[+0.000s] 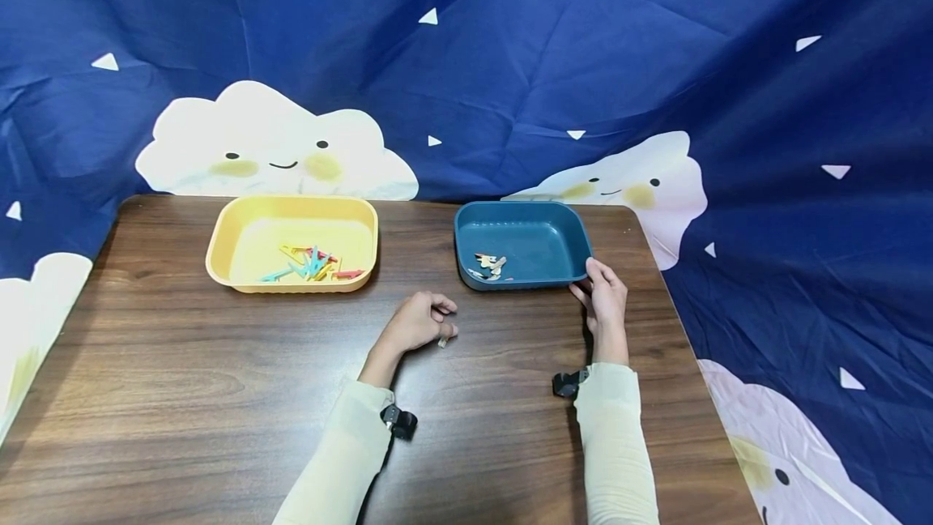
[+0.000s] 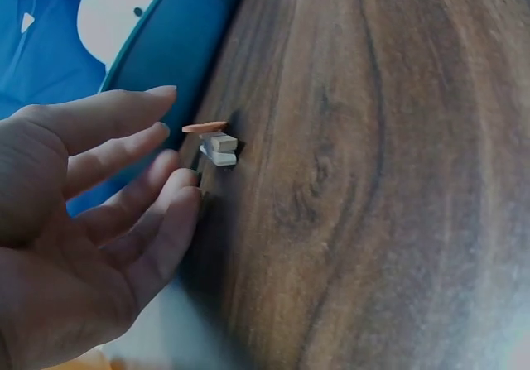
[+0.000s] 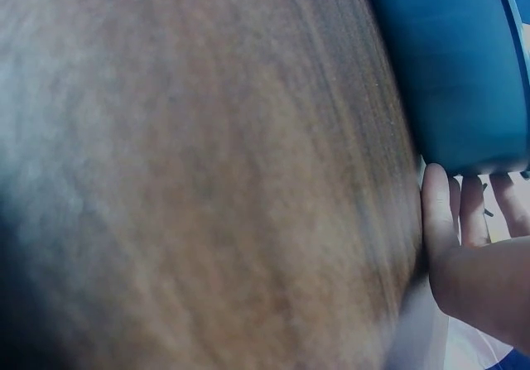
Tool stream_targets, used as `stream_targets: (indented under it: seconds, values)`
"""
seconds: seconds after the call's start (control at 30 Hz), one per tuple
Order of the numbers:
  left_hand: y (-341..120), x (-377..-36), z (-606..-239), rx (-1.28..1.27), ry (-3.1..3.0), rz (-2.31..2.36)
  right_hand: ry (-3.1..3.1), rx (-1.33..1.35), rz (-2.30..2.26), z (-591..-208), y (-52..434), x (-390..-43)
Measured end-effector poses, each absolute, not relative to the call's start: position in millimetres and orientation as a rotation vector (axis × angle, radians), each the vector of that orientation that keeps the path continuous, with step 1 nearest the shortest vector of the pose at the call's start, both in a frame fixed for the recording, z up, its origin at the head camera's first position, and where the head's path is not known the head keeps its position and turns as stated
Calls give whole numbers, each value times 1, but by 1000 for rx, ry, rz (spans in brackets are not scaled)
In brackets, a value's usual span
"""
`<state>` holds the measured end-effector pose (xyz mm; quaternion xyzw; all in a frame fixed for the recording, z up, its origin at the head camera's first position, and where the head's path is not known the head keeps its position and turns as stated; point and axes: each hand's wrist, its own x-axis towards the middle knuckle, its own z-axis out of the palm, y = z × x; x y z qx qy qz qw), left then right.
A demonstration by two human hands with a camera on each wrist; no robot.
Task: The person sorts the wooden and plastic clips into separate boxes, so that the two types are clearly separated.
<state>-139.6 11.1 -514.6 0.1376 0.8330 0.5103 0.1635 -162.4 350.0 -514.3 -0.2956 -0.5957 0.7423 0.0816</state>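
Observation:
My left hand (image 1: 423, 321) is over the table in front of the gap between two trays, fingers loosely bent and thumb apart from them. Just beyond its fingertips in the left wrist view stands a small wooden clip (image 2: 219, 148) with a flat orange piece on it. In the head view, the thumb side partly covers this clip (image 1: 442, 343). At the front right corner of the blue tray (image 1: 539, 275), my right hand (image 1: 607, 298) rests its fingertips against the outer wall. Those fingers (image 3: 472, 213) are nearly straight in the right wrist view.
Several small wooden clips (image 1: 492, 264) lie in the blue tray's left front corner. A yellow tray (image 1: 219, 245) at the back left holds several coloured plastic clothespins (image 1: 317, 264). Behind the wooden table (image 1: 182, 379) hangs a blue curtain (image 1: 496, 63) with cloud prints.

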Motion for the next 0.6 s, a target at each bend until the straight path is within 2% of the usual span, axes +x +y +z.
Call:
stream_targets:
  seconds: [0.33, 0.6]
  values:
    - [19, -134, -518, 427, 2498, 1301, -1755, -890, 2220, -515, 350, -163]
    - [20, -134, -523, 394, 2474, 1390, -1760, -891, 2214, -516, 350, -162]
